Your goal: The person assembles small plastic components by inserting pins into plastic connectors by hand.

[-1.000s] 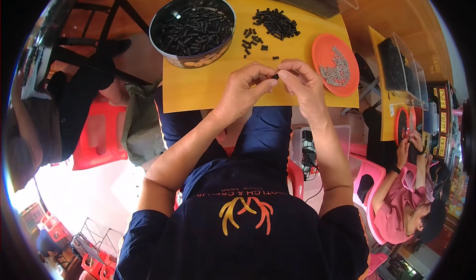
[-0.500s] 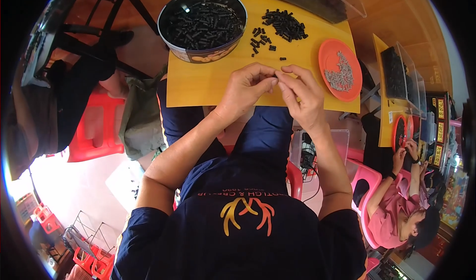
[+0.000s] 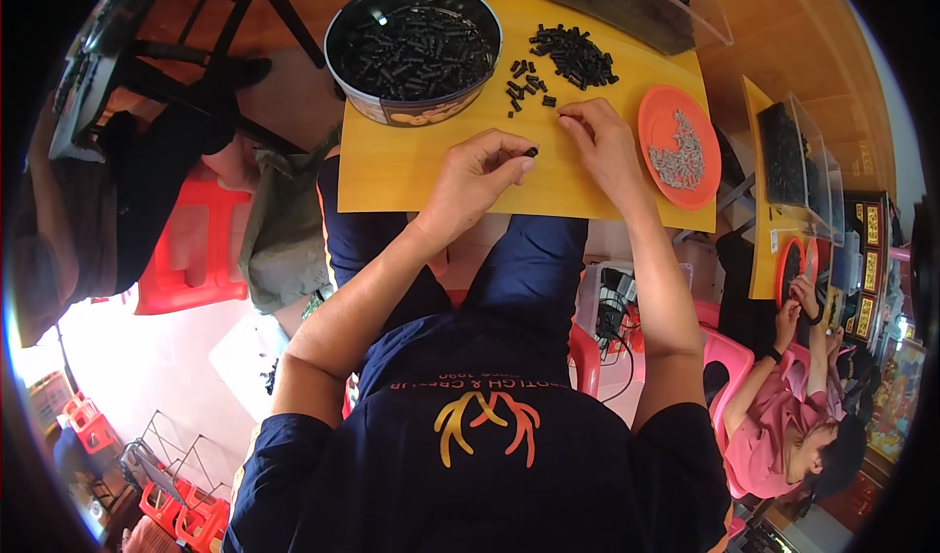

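Note:
My left hand [image 3: 478, 173] is closed over the table's near part, pinching a small black cylindrical plastic piece [image 3: 532, 151] between thumb and index finger. To its right, my right hand [image 3: 602, 144] reaches forward with thumb and index fingertips together. A bit of a black plastic piece [image 3: 561, 114] shows at those fingertips, mostly hidden. Just beyond lie scattered black pieces [image 3: 527, 85] and a denser pile of black pieces [image 3: 573, 55]. An orange-red plate [image 3: 707, 181] with small grey screw-like parts [image 3: 678, 156] sits right of my right hand.
A round tin [image 3: 384, 114] full of black pieces stands on the yellow table [image 3: 377, 176] at the back left. A clear bin [image 3: 627, 9] of black pieces is at the far edge. At right, another person [image 3: 783, 416] works at a separate table; someone else sits at left.
My hands have come apart. The right one has moved forward to the table surface near the scattered pieces; the left keeps its black piece. The view has shifted slightly.

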{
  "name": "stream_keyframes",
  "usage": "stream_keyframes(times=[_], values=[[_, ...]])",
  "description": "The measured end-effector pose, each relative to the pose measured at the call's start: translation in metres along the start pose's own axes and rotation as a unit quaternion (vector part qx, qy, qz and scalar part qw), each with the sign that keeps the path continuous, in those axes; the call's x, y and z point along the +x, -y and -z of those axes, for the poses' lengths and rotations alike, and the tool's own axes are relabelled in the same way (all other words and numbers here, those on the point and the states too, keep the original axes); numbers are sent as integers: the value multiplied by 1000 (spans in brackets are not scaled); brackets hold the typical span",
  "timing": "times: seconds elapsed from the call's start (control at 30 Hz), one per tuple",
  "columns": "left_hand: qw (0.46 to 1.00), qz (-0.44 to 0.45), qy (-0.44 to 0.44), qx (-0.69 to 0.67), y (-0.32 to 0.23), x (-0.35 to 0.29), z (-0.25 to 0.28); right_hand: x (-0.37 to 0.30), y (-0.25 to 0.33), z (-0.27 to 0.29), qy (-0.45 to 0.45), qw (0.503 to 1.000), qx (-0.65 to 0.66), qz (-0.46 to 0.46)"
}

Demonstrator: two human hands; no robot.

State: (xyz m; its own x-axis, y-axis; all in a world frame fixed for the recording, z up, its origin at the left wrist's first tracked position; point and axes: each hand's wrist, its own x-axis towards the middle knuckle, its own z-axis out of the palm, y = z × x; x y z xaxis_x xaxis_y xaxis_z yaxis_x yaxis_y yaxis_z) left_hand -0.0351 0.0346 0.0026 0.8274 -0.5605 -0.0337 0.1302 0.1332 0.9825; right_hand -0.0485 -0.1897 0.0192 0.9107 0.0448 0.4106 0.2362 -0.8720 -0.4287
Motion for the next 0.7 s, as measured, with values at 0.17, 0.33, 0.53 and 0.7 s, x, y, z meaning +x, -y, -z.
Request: stream_keyframes(times=[0.17,0.33,0.53,0.7], values=[[1000,-18,14,0,-20,-2,-3,-5,51,20,1,869,437,-233],[998,-70,0,9,-32,-3,-9,-15,74,26,2,847,501,-177],[993,-106,-7,42,-39,-7,-10,-22,74,26,10,821,539,-186],[983,-154,-15,96,-48,-9,-11,-21,76,32,19,825,536,-179]])
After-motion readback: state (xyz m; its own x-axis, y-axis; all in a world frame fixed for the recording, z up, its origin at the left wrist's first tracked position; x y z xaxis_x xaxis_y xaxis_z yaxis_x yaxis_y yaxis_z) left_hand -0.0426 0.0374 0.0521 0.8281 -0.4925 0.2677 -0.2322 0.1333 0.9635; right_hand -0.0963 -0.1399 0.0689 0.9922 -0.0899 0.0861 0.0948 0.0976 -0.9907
